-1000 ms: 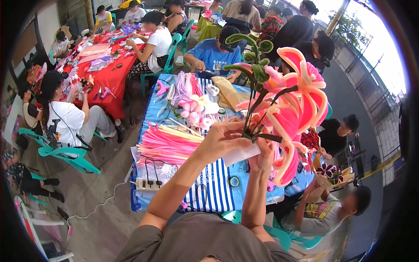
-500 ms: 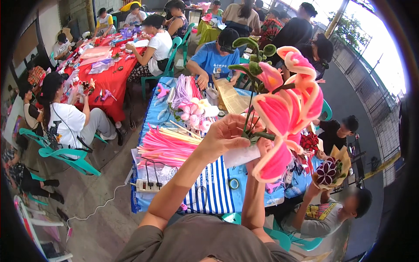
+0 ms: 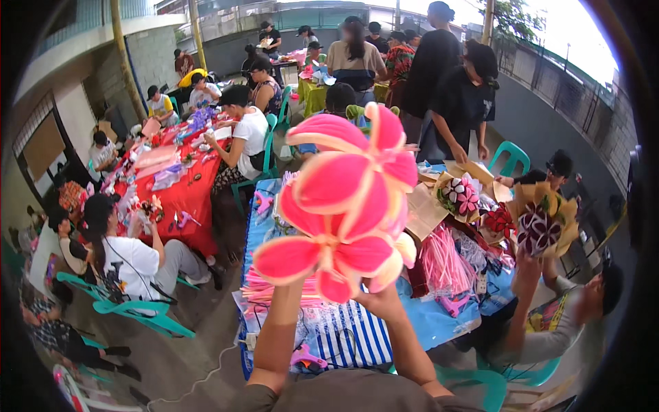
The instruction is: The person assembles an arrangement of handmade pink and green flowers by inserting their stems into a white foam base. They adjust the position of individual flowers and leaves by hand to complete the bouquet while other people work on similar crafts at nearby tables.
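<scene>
Crowded with people at long tables, the open-sided workshop is bounded by a concrete wall on the left and a grey parapet on the right. At far left, seated people work along the red table [image 3: 184,199], which is littered with craft scraps, and one sits on a turquoise chair [image 3: 130,312]. At centre, the blue table [image 3: 439,323] carries a striped cloth [image 3: 350,336] and bundles of pink strips [image 3: 446,257]. The flower cluster [image 3: 343,206], with pink petals edged in cream, has changed position: a second ago it stood lower and to the right with its green stem and leaves in view; it is now raised close to the camera, blooms facing it, stem hidden. This suggests the assembly stage is giving way to inspection of the blooms. The left hand [image 3: 292,285] is almost wholly concealed behind the lowest petals, so its grip cannot be determined. The right hand [image 3: 381,296] is closed beneath the cluster, fingers curled about its base. At right, a seated person lifts a paper-wrapped bouquet [image 3: 546,223] of dark red and white flowers.
</scene>
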Motion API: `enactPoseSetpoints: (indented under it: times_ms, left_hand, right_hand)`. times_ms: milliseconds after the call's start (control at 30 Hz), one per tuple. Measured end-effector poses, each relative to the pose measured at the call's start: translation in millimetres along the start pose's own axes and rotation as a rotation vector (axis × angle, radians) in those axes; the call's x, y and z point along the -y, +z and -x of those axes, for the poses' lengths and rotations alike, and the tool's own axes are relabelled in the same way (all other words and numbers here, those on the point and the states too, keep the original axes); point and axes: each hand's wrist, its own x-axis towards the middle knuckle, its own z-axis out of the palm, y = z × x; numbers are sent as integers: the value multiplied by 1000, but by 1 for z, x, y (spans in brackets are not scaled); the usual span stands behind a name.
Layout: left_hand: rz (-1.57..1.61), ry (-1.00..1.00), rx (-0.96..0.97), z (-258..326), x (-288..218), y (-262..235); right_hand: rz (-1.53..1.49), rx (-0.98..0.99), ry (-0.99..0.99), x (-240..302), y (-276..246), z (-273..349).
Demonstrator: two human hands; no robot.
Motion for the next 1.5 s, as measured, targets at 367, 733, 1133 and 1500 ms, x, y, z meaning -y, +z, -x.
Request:
enactPoseSetpoints:
  times_ms: [367, 733, 1133, 1500]
  left_hand:
    - [-426, 225, -96, 39, -6, 60]
    - [-82, 1, -109, -4, 19, 27]
    - [-52, 5, -124, -21, 9, 32]
    - [0, 28, -165, 15, 9, 46]
  right_hand:
    - [670, -410, -301, -35, 19, -2]
    - [11, -354, -30, 41, -93, -19]
    - [-419, -18, 16, 82, -68, -80]
    - [-745, 79, -1, 60, -60, -71]
